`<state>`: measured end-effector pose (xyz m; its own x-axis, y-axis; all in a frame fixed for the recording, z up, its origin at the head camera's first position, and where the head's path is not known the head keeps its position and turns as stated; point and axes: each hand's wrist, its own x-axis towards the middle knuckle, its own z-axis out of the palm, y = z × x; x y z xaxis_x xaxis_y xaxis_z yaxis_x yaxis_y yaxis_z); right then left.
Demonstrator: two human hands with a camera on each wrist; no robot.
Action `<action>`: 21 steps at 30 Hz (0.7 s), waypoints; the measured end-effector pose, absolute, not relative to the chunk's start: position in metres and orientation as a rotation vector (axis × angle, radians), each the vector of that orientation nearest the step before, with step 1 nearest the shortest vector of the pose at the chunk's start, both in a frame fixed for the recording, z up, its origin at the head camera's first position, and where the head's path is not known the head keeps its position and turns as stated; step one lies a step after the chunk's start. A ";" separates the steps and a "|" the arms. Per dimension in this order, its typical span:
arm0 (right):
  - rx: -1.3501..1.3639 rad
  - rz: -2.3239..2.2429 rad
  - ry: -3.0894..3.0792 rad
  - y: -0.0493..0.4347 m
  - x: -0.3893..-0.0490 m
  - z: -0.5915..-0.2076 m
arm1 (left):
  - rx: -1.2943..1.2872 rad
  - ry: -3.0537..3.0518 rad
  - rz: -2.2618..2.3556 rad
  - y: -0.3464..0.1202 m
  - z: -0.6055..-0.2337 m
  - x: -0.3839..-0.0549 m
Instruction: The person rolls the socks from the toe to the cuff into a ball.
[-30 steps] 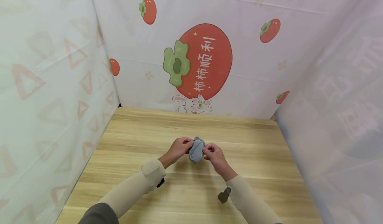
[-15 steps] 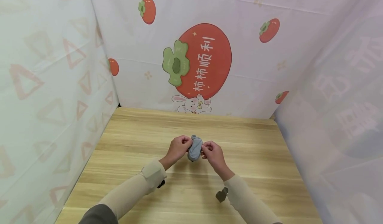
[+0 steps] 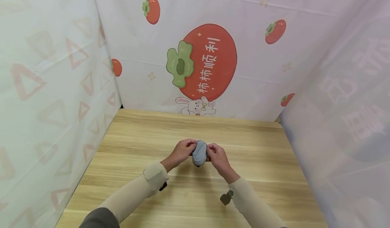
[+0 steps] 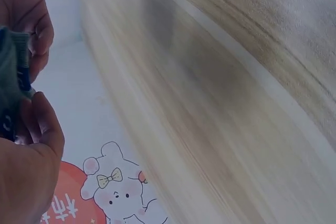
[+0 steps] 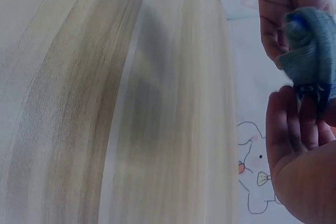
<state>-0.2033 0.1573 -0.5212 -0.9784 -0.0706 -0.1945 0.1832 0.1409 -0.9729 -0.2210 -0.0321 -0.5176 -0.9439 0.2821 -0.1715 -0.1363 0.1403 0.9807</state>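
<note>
Between both hands, in the middle of the head view, is a grey-blue sock (image 3: 199,153) folded into a small oval bundle. My left hand (image 3: 184,150) pinches its left edge between thumb and fingers. On the opposite edge, my right hand (image 3: 218,157) grips it the same way. The bundle is held up over the table, its shadow below. In the right wrist view the knit sock (image 5: 312,51) shows a rolled end and a dark blue band with pale marks. Only part of the sock (image 4: 10,77) enters the left wrist view, at its left edge.
A light wood-grain table (image 3: 137,130) lies under the hands. White cloth with printed persimmons (image 3: 210,62) hangs behind it, and patterned cloths (image 3: 61,86) stand along both sides. A small dark device (image 3: 226,198) sits at the right wrist.
The sock bundle shifted slightly up and left, then came back. A small nub at its top, visible before, no longer shows. Both hands stay at its edges with small finger movements.
</note>
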 end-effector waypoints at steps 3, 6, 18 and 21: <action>0.127 -1.984 2.129 0.157 -0.203 -0.522 | 0.159 2.052 1.904 -0.030 -0.515 -0.221; 0.170 -2.020 2.020 0.156 -0.204 -0.523 | 0.158 2.019 1.926 -0.027 -0.514 -0.221; 0.309 -1.956 2.120 0.155 -0.203 -0.520 | -0.052 2.132 1.959 -0.023 -0.514 -0.219; 0.294 -1.994 2.084 0.155 -0.204 -0.526 | -0.076 2.128 1.981 -0.022 -0.514 -0.219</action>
<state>-0.2038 0.1551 -0.5262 -0.9505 -0.0214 -0.3101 0.3089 0.0474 -0.9499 -0.2193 -0.0219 -0.5140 -0.9716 0.1199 -0.2042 -0.1951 0.0835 0.9772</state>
